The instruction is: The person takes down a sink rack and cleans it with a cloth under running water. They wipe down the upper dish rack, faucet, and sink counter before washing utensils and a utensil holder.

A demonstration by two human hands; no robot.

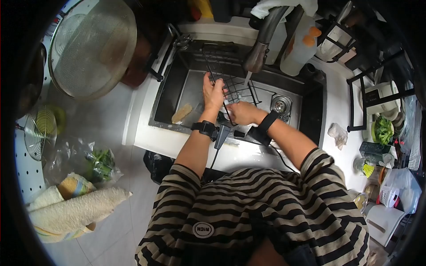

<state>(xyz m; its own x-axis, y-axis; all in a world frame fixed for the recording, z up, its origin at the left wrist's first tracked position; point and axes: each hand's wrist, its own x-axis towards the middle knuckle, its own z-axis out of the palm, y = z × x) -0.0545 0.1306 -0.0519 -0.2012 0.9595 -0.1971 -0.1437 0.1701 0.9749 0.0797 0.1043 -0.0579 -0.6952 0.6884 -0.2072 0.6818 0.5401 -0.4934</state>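
A black wire rack (pixel 234 85) is held tilted in the sink (pixel 188 84), under the faucet (pixel 257 57). Water runs from the spout onto it. My left hand (pixel 214 94) grips the rack's left edge, thumb and fingers around the wires. At the near edge of the rack, my right hand (pixel 244 113) is closed, its fingers pressed against the wires. A bit of something whitish shows by those fingers, too hidden to name. Left of my hands, a tan, oblong scrubber-like piece (pixel 182 113) lies on the sink floor.
The drain strainer (pixel 280 104) is at the sink's right. Behind the faucet stands a bottle with an orange cap (pixel 300 48). A crumpled plastic bag (pixel 338 135) lies on the right counter beside a black rack (pixel 355 104). At left hang a large mesh strainer (pixel 93 48) and a towel (pixel 80 210).
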